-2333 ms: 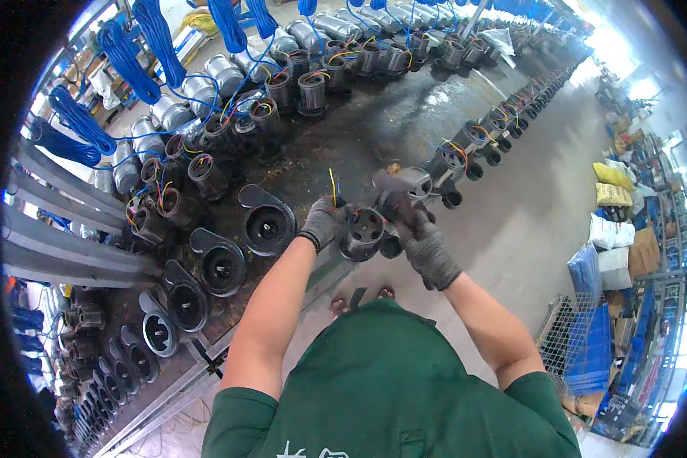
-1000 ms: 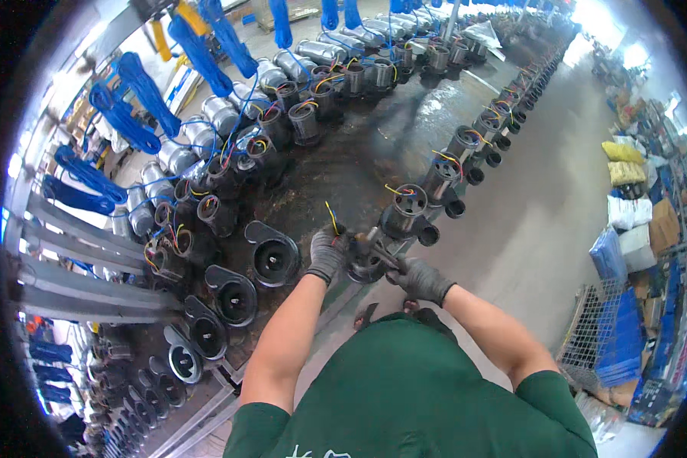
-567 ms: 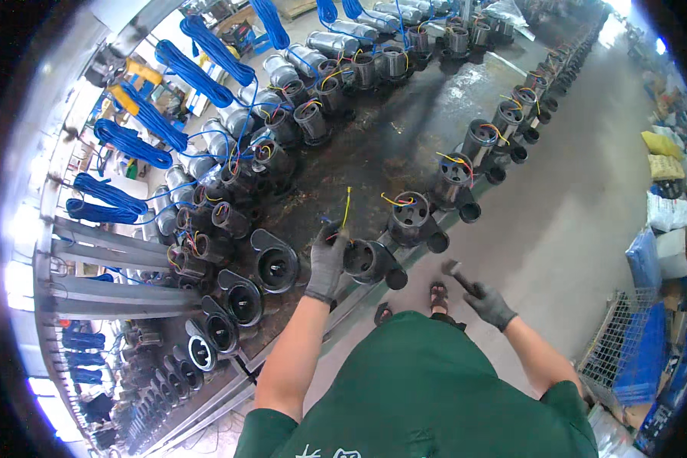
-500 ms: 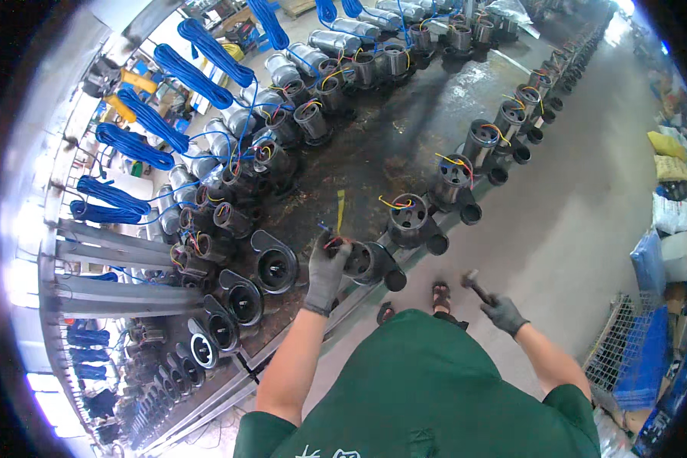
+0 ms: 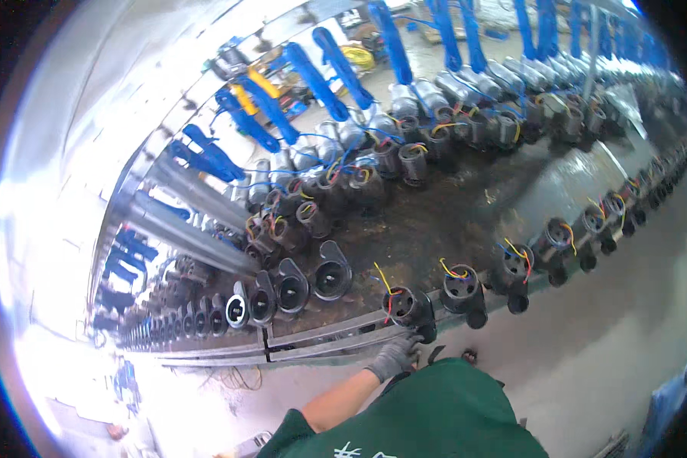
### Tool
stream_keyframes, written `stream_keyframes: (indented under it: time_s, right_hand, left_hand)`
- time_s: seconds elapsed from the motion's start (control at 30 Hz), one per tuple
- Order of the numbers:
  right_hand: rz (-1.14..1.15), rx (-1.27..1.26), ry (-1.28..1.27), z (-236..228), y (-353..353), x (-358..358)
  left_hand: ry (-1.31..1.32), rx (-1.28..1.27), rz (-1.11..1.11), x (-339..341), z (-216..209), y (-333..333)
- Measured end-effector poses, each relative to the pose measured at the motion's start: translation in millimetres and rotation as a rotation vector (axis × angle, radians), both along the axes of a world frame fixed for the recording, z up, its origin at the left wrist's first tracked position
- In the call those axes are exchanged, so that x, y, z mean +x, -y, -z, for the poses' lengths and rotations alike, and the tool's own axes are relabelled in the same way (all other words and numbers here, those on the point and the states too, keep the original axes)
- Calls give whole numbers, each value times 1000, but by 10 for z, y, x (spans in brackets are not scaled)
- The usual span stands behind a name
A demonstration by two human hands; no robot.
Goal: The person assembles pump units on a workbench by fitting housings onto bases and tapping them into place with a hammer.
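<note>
My left hand, in a grey glove, is at the bench's front edge, just below the nearest black motor housing. Its fingers reach toward the housing's side outlet and look apart; whether they touch it is unclear. Red and yellow wires stick up from that housing's open top. To its right stands a similar housing with yellow wires. My right hand is out of view, and so is the hammer it held earlier.
Black ring-shaped casings line the bench to the left. More wired housings run along the front edge to the right. Behind are silver motors and hanging blue cable coils. A metal bench rail runs along the front.
The view has swung left, showing more of the bench. My left hand has left the housing's wires and dropped to its lower front. My right hand with the hammer has gone out of view.
</note>
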State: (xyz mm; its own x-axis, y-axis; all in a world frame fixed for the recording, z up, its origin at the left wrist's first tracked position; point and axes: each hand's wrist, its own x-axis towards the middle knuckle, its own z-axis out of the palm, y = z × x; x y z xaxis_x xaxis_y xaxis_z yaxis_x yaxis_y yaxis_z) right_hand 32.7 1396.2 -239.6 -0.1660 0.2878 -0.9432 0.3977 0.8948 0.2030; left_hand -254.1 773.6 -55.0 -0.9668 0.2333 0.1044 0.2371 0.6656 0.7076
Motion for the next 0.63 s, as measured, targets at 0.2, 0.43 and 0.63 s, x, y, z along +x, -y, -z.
stream_keyframes:
  time_s: [0.2,0.43,0.63]
  right_hand:
    - [96,-54,-96,-289,246,-1067]
    - [114,-108,-129,-338,199,-1441]
    - [142,-114,-151,-503,24,-1372]
  left_hand:
    - [543,-476,-35,-126,-226,-420]
    - [319,-363,-94,-158,-141,-369]
    - [393,-365,-136,-170,-614,-182]
